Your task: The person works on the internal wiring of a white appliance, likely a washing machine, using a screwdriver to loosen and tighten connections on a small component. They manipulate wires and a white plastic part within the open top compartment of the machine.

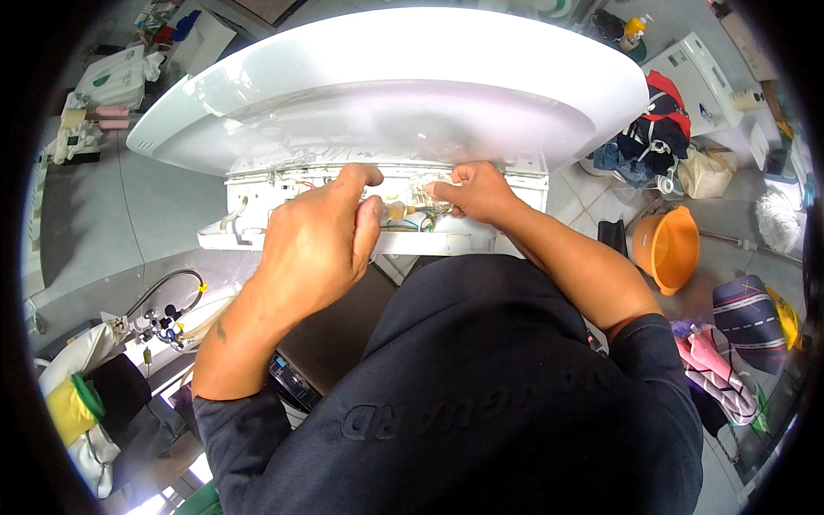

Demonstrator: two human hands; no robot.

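A white wall-unit appliance, like an air conditioner, has its long curved front cover raised above an exposed body with wiring. My left hand is curled at the middle of the body around what looks like a translucent amber tool handle; its far fingers are partly hidden. My right hand is pinched at a pale, translucent fitting just right of the handle, too small to identify exactly. Thin coloured wires run below both.
At right are an orange basin, a bundle of bags and clothes, a white appliance and folded fabrics. At left are hoses with valves, a yellow-green container and a white case.
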